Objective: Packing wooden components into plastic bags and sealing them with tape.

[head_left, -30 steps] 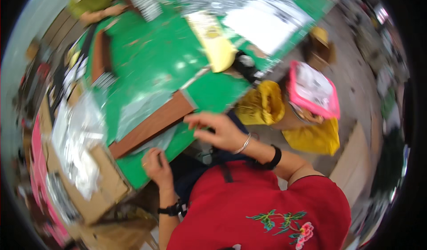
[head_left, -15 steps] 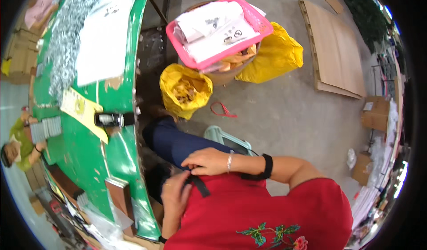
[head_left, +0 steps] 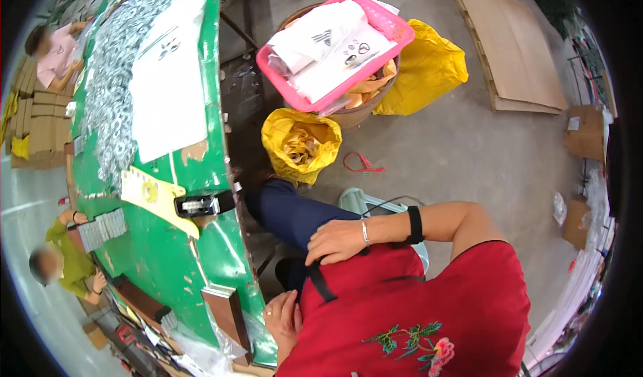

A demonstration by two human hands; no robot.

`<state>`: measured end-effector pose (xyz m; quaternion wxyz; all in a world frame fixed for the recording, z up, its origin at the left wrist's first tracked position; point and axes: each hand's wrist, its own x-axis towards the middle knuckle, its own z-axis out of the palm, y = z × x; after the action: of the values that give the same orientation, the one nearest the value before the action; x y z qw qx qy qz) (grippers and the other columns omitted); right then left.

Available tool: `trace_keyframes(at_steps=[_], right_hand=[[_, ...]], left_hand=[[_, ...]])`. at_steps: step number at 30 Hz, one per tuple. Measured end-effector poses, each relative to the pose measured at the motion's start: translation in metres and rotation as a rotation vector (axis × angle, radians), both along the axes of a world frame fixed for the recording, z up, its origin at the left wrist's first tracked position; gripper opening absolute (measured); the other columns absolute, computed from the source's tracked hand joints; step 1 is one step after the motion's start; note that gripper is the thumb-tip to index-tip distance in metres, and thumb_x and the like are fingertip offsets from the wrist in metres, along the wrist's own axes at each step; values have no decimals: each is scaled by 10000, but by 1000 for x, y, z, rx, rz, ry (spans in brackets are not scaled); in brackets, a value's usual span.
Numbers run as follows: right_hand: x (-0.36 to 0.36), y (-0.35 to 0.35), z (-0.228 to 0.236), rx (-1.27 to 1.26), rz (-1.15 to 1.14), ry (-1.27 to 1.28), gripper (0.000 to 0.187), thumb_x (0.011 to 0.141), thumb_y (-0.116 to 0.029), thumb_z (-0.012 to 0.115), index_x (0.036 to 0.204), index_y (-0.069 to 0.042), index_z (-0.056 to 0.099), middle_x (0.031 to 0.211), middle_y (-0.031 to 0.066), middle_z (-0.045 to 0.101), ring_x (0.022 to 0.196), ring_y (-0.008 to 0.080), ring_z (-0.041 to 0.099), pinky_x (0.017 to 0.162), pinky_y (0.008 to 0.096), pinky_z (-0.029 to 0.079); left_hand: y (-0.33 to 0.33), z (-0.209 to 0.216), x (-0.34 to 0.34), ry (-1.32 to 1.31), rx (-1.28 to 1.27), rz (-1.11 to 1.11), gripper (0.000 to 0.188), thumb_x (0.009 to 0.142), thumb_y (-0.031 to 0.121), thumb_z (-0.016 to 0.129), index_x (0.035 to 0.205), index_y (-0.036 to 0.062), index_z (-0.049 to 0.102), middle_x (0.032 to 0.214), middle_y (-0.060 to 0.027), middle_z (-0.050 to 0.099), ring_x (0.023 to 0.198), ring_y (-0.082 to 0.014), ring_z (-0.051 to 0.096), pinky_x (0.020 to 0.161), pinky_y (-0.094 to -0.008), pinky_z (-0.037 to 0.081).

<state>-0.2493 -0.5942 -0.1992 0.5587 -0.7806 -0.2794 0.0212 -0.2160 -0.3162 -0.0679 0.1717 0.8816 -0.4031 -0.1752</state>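
My right hand [head_left: 337, 240] lies on my lap, fingers loosely bent over the red cloth and nothing seen in it. Just below its fingertips a black strap [head_left: 321, 282] runs across the red shirt. My left hand [head_left: 284, 314] is close to my waist, beside the table edge, with its fingers slightly curled and apart; nothing shows in it. On the green table [head_left: 144, 243] nearest to me are a black tape dispenser [head_left: 199, 206], a yellow card sheet [head_left: 151, 195] and a stack of brown strips [head_left: 228, 320] partly under clear plastic.
A pink basket [head_left: 406, 36] with white bags sits on a bin. Yellow sacks [head_left: 273, 139] stand beside it. Grey metal parts [head_left: 120, 95] and white sheets [head_left: 171, 102] cover the far table. Two people [head_left: 59, 58] work across it. Cardboard sheets [head_left: 512, 48] lie at right.
My hands have come apart: the right one rests on my lap, and the left has drawn down toward my waist. The whole view has shifted, so the table and sacks appear further right.
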Motion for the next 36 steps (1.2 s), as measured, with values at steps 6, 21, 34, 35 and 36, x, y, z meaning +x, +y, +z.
trace_keyframes(at_steps=[6,21,34,35,36], right_hand=[[3,14,-1,-98,-37,189,281,872,-205,625,1132,-108,672,1014,86,693,986,300,650,828,438,510],[-15,20,-5,-95,-264,230,305,847,-168,623,1134,-70,658,1036,127,687,1001,325,654,848,446,523],[13,16,102,495,-20,236,366,910,-234,621,1241,-83,582,965,96,639,921,301,626,792,430,502],[13,7,96,448,-62,229,390,905,-244,633,1258,-89,573,962,104,626,904,315,618,793,427,503],[11,0,90,270,-193,172,389,892,-259,651,1242,-105,581,960,99,619,907,299,619,796,420,498]], left_hand=[[29,-17,4,-262,145,-25,383,787,84,663,1162,156,699,1081,-26,666,997,-219,624,909,-401,371],[-59,-31,35,-401,37,15,379,842,75,643,1219,103,664,1115,-73,664,1031,-260,603,920,-402,374],[-66,-41,81,-546,108,-30,368,762,40,645,1105,150,723,858,-22,638,752,-220,572,667,-351,392],[-69,-44,81,-536,96,-29,364,762,41,648,1102,147,721,852,-19,637,753,-219,573,663,-354,389],[-70,-41,82,-521,91,-41,360,762,42,650,1100,143,719,846,-17,636,753,-218,574,659,-357,386]])
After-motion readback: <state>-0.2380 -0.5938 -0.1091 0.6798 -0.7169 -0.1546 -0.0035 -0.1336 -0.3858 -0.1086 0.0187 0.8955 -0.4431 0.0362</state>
